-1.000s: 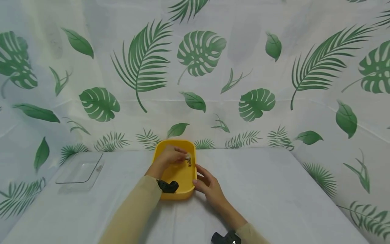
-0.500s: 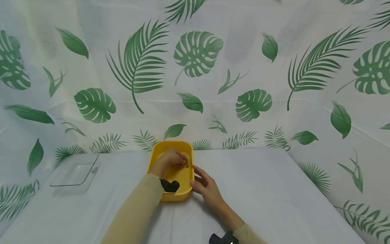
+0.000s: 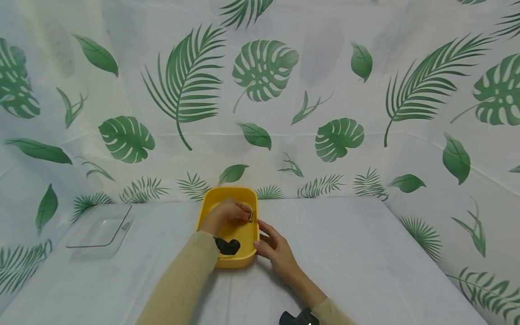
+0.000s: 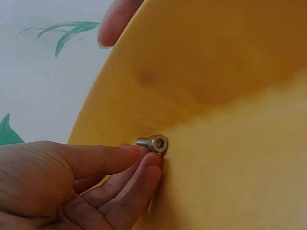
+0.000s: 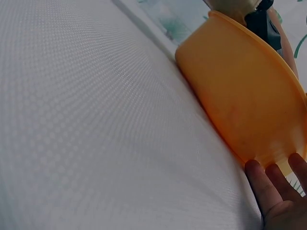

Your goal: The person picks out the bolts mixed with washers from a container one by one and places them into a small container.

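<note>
A person's left hand point(image 3: 227, 213) is lying inside a yellow plastic bin point(image 3: 237, 262), its thumb and fingertips pinching a small metal socket-head screw point(image 4: 154, 143). The screw is sitting at the tips of the thumb and fingers, near the bin's right-hand side wall; its hexagonal recess is facing the left wrist camera, and part of its shank is showing beside the thumb. Whether its head is touching the bin, the views are not making clear.

The right hand point(image 3: 278, 250) is touching the outside of the bin's right wall, fingers extended and spread, with the thumb standing apart from them lower along the same wall. In the right wrist view three fingertips are meeting the bin's outer face, close to where it is standing on the white tablecloth point(image 3: 365, 271).

Beige sleeves point(image 3: 180, 275) are covering both forearms, and a black wrist device point(image 3: 228, 247) is sitting at the left wrist, overlapping the bin in the head view; a second black device point(image 3: 298, 317) is showing at the right wrist. A clear plastic container point(image 3: 91, 246) is resting on the cloth well to the left. Behind everything, a white leaf-print backdrop point(image 3: 284, 135) is hanging.
</note>
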The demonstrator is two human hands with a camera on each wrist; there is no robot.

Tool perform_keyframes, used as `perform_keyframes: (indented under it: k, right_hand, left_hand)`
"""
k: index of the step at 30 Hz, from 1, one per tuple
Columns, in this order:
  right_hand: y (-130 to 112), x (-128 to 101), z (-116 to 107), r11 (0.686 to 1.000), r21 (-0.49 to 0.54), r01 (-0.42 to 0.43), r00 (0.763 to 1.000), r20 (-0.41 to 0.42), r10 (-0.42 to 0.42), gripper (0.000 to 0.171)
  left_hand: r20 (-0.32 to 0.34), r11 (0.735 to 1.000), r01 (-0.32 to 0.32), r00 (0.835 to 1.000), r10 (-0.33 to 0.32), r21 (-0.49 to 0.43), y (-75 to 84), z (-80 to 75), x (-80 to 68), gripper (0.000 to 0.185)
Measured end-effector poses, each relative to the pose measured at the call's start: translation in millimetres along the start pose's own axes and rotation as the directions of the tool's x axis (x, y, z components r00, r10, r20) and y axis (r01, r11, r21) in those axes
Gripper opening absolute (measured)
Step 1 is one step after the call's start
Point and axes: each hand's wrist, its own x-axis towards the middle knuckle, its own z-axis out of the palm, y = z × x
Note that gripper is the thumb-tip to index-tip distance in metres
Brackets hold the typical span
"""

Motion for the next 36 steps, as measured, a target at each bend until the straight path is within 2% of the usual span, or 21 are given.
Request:
perform_keyframes:
  k: [11,19,25,32,36]
  right_hand:
    - [1.7,0.9,-2.4,1.000,0.010,0.008,1.000,0.013,-0.008,0.061]
    - [0.7,0.0,-1.9,1.000,-0.001,0.003,1.000,0.009,-0.003,0.061]
    - [0.1,-0.4,-1.1,1.000,-0.003,0.006,1.000,0.009,-0.006,0.060]
    - [2.7,0.7,-1.0,1.000,0.004,0.020,1.000,0.017,-0.020,0.060]
    - [3.1,0.7,-0.7,1.000,-0.006,0.017,1.000,0.013,-0.017,0.060]
  left_hand:
    - [0.012,0.999,-0.046,0.999,0.046,0.006,-4.8,3.7,9.3,0.030]
    - [-0.034,0.998,-0.039,0.999,0.041,0.048,-5.9,8.7,16.8,0.026]
    - [-0.035,0.999,-0.054,0.998,0.054,0.001,-5.8,9.1,14.7,0.026]
    - [-0.041,0.996,-0.082,0.996,0.083,0.034,-7.8,6.7,15.5,0.030]
    - [-0.044,0.995,-0.093,0.995,0.092,-0.036,-7.8,6.3,15.3,0.026]
